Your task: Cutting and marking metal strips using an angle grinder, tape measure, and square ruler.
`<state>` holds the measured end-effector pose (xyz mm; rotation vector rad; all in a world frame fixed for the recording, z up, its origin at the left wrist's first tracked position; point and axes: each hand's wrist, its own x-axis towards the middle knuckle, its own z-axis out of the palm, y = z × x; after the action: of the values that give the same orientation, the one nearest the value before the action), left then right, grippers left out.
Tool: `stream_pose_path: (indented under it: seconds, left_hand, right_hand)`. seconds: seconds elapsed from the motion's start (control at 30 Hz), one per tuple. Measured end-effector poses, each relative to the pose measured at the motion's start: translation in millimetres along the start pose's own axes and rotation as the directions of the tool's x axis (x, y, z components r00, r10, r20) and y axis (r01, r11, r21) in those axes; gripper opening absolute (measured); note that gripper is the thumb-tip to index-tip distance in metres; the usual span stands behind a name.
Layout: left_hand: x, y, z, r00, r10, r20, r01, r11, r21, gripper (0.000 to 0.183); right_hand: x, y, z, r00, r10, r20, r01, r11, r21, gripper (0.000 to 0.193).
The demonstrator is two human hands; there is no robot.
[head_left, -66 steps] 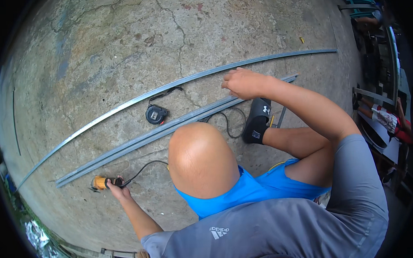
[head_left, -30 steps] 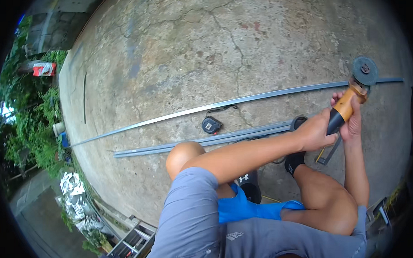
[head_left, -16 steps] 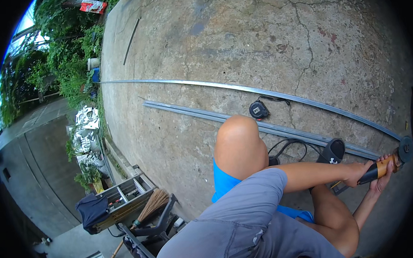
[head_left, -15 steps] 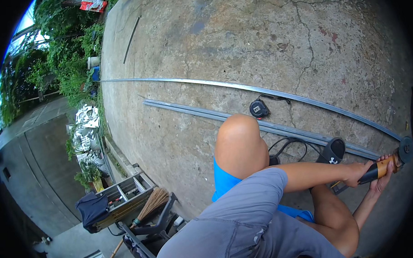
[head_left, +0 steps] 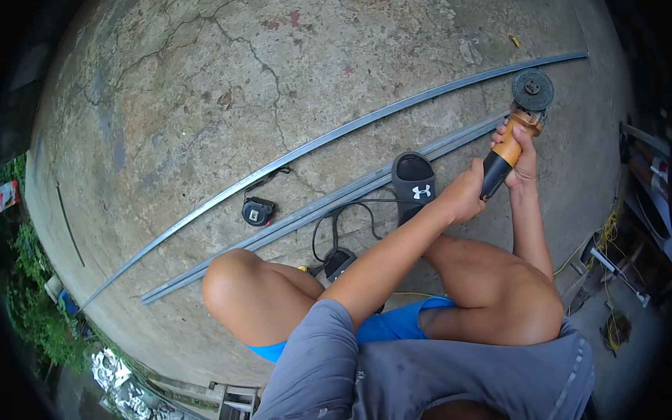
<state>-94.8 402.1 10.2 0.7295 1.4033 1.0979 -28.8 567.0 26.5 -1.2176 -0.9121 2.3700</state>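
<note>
Head view: left grip (head_left: pixel 465 196) (forearm (head_left: pixel 386 261) slanted across) and right grip (head_left: pixel 526 157) clasp the grinder (head_left: pixel 507 150), right nearer the disc (head_left: pixel 532 90).

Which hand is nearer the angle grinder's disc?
Right. The right hand grips the yellow housing just behind the disc; the left hand holds the black rear handle, farther back.

This is an outdoor yard (head_left: pixel 390 52) of cracked, weathered concrete, edged by leafy green plants (head_left: pixel 49 316), with a ladder (head_left: pixel 238 407) by its border; long metal bars (head_left: pixel 348 127), a tape measure (head_left: pixel 257 210) and an angle grinder (head_left: pixel 510 146) mark it as a makeshift metal workshop.
</note>
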Motion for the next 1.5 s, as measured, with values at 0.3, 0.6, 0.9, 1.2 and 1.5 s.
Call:
stream_pose_path:
  seconds: [0.3,0.6,0.9,1.2,1.5]
  left_hand:
    - [7.6,-7.1,12.8,0.996,0.060,0.064,-0.060,0.998,-0.002,0.071]
    - [-5.7,-90.7,-143.9,0.752,0.239,-0.615,0.297,0.709,0.640,0.048]
    - [-10.6,-133.2,-182.4,0.872,0.254,-0.419,0.200,0.596,0.777,0.022]
    - [20.9,-123.0,-163.1,0.851,0.204,-0.485,0.233,0.680,0.695,0.020]
    - [5.3,-142.8,-164.1,0.815,0.221,-0.536,0.171,0.792,0.586,0.030]
  right_hand:
    - [-3.8,-7.2,-14.8,0.999,0.005,-0.049,-0.006,1.000,-0.023,0.034]
    - [14.0,-24.9,-22.4,0.994,0.037,-0.101,-0.093,0.766,-0.636,0.031]
    - [30.6,10.8,-9.8,0.976,0.185,-0.117,-0.214,0.684,-0.698,0.030]
    - [51.3,26.0,-11.9,0.955,0.266,-0.135,-0.266,0.556,-0.788,0.030]
    - [54.6,39.1,-17.1,0.939,0.307,-0.158,-0.311,0.556,-0.771,0.030]
